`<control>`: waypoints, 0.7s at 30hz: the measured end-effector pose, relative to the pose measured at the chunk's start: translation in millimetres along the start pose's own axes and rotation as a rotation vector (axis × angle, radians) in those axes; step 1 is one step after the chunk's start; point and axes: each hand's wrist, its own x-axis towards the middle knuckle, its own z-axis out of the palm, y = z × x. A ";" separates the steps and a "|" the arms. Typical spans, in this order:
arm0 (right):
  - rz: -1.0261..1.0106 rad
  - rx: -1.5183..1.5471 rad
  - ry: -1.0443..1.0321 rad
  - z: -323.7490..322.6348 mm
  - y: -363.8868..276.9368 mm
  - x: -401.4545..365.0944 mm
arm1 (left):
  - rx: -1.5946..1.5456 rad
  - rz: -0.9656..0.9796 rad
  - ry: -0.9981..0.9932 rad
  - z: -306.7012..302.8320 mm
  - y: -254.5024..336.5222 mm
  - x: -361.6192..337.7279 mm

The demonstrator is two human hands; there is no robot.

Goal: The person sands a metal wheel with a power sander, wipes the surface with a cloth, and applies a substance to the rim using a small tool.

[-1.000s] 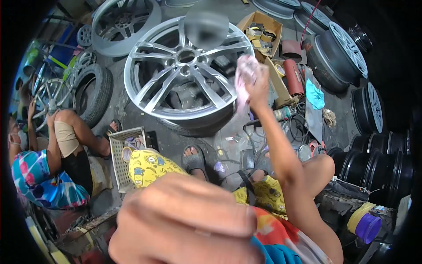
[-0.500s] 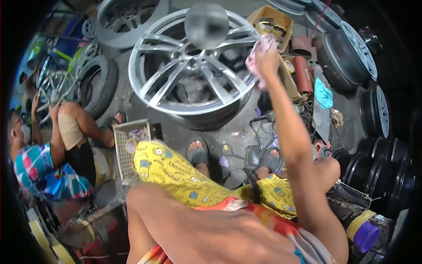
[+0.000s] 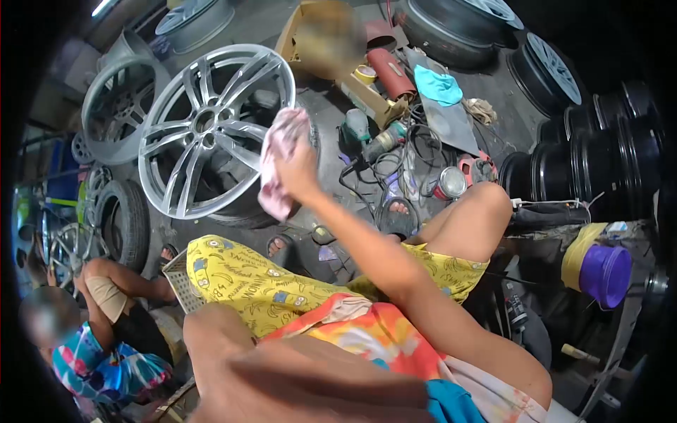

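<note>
Wiping shifts along the wheel (image 3: pixel 203 128) edge
My right hand (image 3: pixel 297 168) clutches the rag (image 3: pixel 276 173), now lower on the right side; left hand (image 3: pixel 303 384) blurred, grip unclear.

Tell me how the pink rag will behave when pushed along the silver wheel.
Probably floppy: the pink rag droops below the right hand gripping it. Likely light, bunched in one hand. It may fold or snag on the spokes of the alloy wheel.

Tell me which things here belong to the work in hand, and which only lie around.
In hand: right hand, pink cloth, silver wheel.
Lying about: teal rag, red roll, purple-capped jar, black rims.
</note>
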 end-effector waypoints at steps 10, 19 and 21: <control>-0.085 -0.269 0.132 -91.5 66.7 44.3 | -0.203 -0.200 -0.746 -35.3 5.5 13.8; -0.060 -0.056 -0.254 -80.3 82.3 -3.5 | -0.028 -0.303 -0.983 -25.0 29.0 31.4; -0.144 0.080 -0.089 -86.9 43.9 16.5 | -0.024 -0.357 -1.040 -25.5 32.0 32.7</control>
